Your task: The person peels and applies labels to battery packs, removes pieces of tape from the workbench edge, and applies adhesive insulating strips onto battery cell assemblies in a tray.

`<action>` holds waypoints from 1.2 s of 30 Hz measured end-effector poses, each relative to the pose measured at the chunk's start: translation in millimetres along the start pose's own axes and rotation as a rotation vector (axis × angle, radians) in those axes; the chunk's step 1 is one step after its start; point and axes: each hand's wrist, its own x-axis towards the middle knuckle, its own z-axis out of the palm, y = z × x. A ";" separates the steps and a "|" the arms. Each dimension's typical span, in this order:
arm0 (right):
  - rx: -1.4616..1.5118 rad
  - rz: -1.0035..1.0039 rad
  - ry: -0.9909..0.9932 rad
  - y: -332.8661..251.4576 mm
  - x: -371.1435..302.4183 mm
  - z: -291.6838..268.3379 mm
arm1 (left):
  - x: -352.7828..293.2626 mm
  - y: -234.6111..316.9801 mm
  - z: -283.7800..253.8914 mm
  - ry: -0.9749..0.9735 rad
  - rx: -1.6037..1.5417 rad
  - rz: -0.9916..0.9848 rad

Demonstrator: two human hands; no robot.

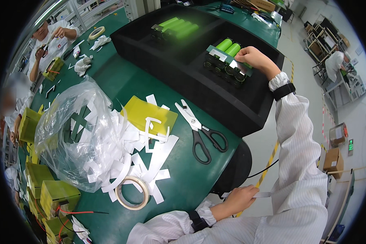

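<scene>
My right hand [254,59] reaches over a black foam box, its fingers pinched together at a battery pack [227,61]. The pack has bright green cylindrical cells, a dark holder and a green strip with shiny white patches along its near side. Whatever is between those fingertips is hidden. My left hand [238,201] is low, near the table edge, closed around a thin pale strip [262,194] that sticks out on both sides. A second group of green cells [179,27] sits in the left compartment of the foam box [158,67].
Scissors with black handles [199,134] lie on the green table [199,179]. Left of them are a yellow sheet [148,114], white paper strips [162,156], a tape roll [132,193] and a clear plastic bag [77,138]. Yellow-wrapped blocks [61,197] line the left; people work beyond.
</scene>
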 end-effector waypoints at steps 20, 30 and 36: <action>0.046 0.028 -0.007 -5.2 -2.8 3.5 | 0.7 -1.6 0.6 0.024 0.009 0.005; 0.081 0.052 -0.059 -10.2 -5.2 3.2 | 0.0 -3.9 3.2 0.064 -0.004 0.028; 0.104 0.017 -0.107 1.1 1.7 -2.5 | 0.0 -0.3 1.8 0.040 -0.010 0.009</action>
